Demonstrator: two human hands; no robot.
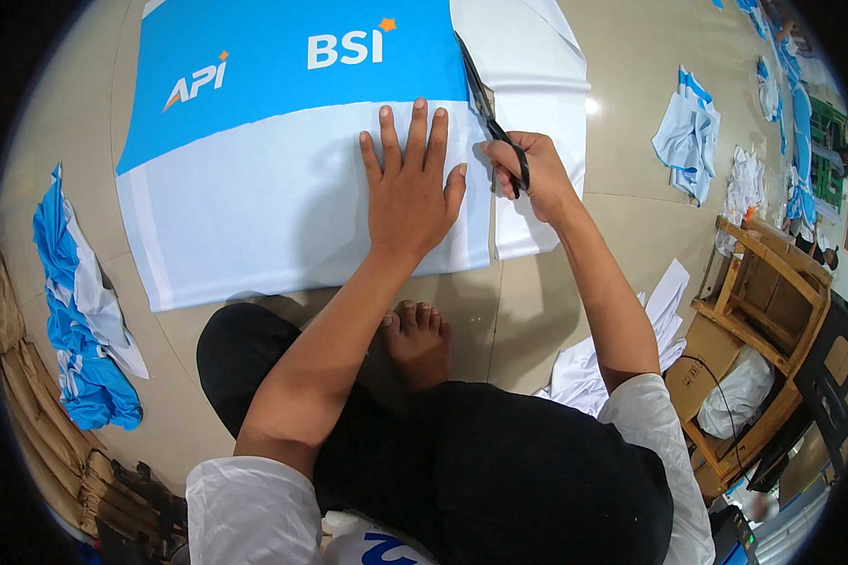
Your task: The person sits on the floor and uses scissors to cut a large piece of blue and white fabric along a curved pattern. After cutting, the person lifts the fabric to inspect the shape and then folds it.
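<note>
A large sheet of blue and white printed fabric [245,226] lies flat on the tiled floor in front of me. My left hand [410,179] rests palm down on its white part, fingers spread. At the fabric's right side my right hand [530,174] grips black-handled scissors [481,99], their long dark blades pointing away from me along the blue edge. Right of the blades lies a plain white strip of fabric [542,141], parted from the printed piece by a gap near my right hand. Whether the blade tips have cloth between them, I cannot tell.
A crumpled blue and white cloth heap [80,311] lies at the left. White scraps [584,372] sit by my right elbow. Farther right are a blue-edged cloth piece [690,137], a wooden frame [773,282] and a cardboard box [699,363]. My bare foot [417,344] is near the fabric's close edge.
</note>
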